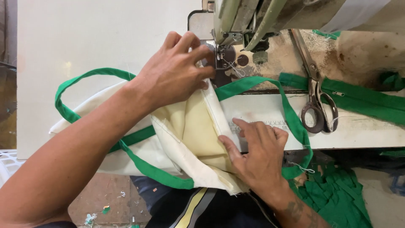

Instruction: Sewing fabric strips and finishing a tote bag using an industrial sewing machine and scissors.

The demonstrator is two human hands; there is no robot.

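- At the very bottom, a heap of green fabric strips (337,198) is seen below the table edge, beside the right forearm.
- The right hand (258,153) is laid flat with spread fingers on the cream cloth bag with green band handles (190,135); the fabric is pressed down against the table, not clenched.
- The bag is spread over the front edge of the white sewing table (367,128), and it is partly hanging toward the lap; one green handle (67,97) is looped out to the left, another one is curved around the right hand.
- The left hand (175,71) is placed on the upper edge of the bag, and the fabric is pinched by its fingertips just beside the needle.
- A pair of metal scissors (316,90) is lying on the table, to the right of the bag, near a long green zipper band (363,99).
- Farthest away, the pale green sewing machine head (244,19) is standing over the needle plate.
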